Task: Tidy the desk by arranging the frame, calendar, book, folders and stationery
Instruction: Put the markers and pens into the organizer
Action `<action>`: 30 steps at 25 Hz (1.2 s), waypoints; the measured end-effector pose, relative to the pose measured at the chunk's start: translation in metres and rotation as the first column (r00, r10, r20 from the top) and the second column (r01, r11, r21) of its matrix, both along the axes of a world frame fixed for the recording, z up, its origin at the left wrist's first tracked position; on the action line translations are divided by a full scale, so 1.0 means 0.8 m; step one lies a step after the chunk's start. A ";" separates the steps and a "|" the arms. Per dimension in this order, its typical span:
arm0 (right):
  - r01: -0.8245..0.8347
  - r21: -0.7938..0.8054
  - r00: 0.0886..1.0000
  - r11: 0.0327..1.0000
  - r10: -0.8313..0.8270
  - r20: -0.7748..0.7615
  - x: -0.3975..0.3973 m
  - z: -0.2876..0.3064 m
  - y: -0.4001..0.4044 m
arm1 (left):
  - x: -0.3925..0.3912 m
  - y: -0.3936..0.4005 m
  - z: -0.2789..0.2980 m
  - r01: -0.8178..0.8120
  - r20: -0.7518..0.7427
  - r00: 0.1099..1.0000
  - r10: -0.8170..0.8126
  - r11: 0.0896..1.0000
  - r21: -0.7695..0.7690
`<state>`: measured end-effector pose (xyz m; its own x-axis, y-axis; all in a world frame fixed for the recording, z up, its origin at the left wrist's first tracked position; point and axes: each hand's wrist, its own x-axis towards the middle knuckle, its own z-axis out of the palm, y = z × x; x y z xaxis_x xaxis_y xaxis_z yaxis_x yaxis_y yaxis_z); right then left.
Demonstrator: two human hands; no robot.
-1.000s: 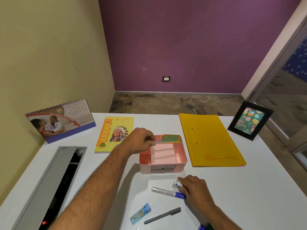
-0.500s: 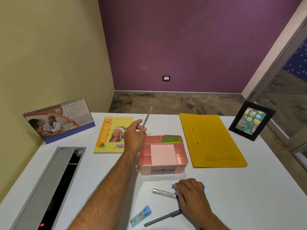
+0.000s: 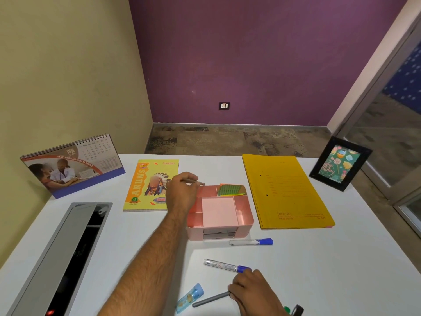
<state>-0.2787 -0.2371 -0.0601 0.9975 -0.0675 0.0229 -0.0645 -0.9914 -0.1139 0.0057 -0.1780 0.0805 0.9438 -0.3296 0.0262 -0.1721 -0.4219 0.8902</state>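
Note:
My left hand (image 3: 182, 190) pinches a thin pen (image 3: 193, 181), held low and nearly level over the back left corner of the pink organiser (image 3: 247, 221). Green sticky notes (image 3: 230, 189) sit in the organiser's back compartment. My right hand (image 3: 252, 290) grips the end of a grey pen (image 3: 209, 299) lying on the desk near the front edge. Two blue-capped markers lie on the desk, one (image 3: 250, 242) in front of the organiser and another (image 3: 225, 266) just beyond my right hand. A small blue tube (image 3: 190, 297) lies left of the grey pen.
A desk calendar (image 3: 73, 166) stands at the back left, a yellow book (image 3: 151, 184) lies beside it, yellow folders (image 3: 284, 190) lie at the right, and a black photo frame (image 3: 340, 164) stands at the back right. A grey cable hatch (image 3: 59, 258) is open at the left.
My left hand lowered the pen from pointing upward to nearly level at the organiser's back corner. My right hand left the markers and drew back to the grey pen, uncovering the nearer marker.

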 end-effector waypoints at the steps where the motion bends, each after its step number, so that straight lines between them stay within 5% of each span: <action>1: 0.003 0.000 1.000 1.000 -0.003 -0.003 0.000 -0.001 -0.001 | 0.000 0.002 -0.002 0.002 -0.014 1.000 -0.002 1.000 0.025; 6: 0.036 0.036 0.999 0.999 -0.037 0.030 -0.009 0.001 -0.004 | 0.002 0.005 0.004 -0.049 0.042 0.998 0.044 0.992 0.115; 11: 0.127 0.154 0.983 0.980 -0.145 0.111 -0.010 0.023 -0.003 | 0.001 0.009 -0.005 0.035 0.033 0.998 -0.051 0.926 0.376; 19: 0.297 0.553 0.815 0.778 -0.509 0.278 0.045 0.110 -0.021 | -0.001 0.009 -0.016 0.094 -0.036 0.996 -0.087 0.927 0.363; 22: 0.250 0.628 0.751 0.737 -0.557 0.354 0.070 0.138 -0.033 | -0.013 0.014 0.002 0.034 0.165 0.982 -0.090 0.949 0.314; 24: 0.235 0.652 0.716 0.721 -0.582 0.385 0.086 0.154 -0.037 | -0.022 0.022 0.010 0.262 0.347 0.877 -0.333 0.936 0.235; 26: 0.220 0.650 0.690 0.727 -0.587 0.423 0.099 0.167 -0.039 | -0.031 0.028 0.009 0.529 0.487 0.609 -0.626 0.778 0.339; 28: 0.207 0.641 0.685 0.739 -0.577 0.444 0.107 0.177 -0.037 | -0.038 0.027 0.005 0.593 0.569 0.375 -0.732 0.661 0.459; 30: 0.208 0.650 0.691 0.731 -0.580 0.431 0.111 0.183 -0.032 | -0.041 0.021 0.003 0.550 0.662 0.234 -0.713 0.658 0.515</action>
<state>-0.1900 -0.2631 0.0862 0.6596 -0.6360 0.4006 -0.1720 -0.6465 -0.7432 -0.0271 -0.1609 0.0832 0.0185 -0.8830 0.4691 -0.9860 0.0616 0.1547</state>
